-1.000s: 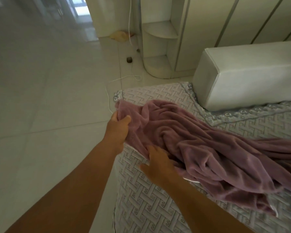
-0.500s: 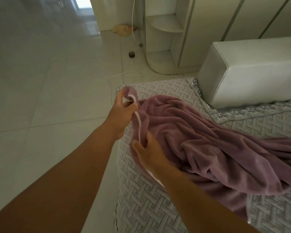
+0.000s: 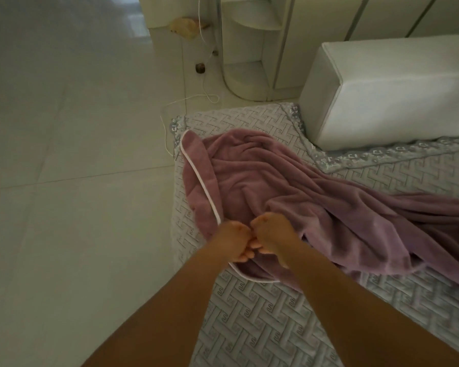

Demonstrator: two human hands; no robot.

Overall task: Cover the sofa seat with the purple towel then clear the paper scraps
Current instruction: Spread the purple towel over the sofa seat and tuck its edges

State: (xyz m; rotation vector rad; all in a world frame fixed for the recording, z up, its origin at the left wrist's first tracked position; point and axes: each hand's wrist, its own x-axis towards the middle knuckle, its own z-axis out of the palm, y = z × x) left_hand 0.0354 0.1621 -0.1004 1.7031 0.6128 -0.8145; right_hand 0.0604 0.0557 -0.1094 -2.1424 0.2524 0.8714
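Observation:
The purple towel (image 3: 289,186) with a white piped edge lies crumpled across the sofa seat (image 3: 263,327), which wears a grey woven-pattern cover. It stretches from the seat's left end off to the right. My left hand (image 3: 232,241) and my right hand (image 3: 272,234) sit side by side, knuckles nearly touching, both gripping the towel's near edge at the white piping. Their fingers curl under the fabric. No paper scraps show in this view.
A white sofa armrest block (image 3: 392,88) stands at the back right. Pale floor tiles (image 3: 64,154) fill the left. A thin white cable (image 3: 191,99) trails on the floor toward a curved corner shelf (image 3: 247,49). A tan crumpled item (image 3: 186,26) lies far back.
My left hand let go of the far corner and came down to the near edge beside my right hand. The towel's corner now lies flat on the seat's left end.

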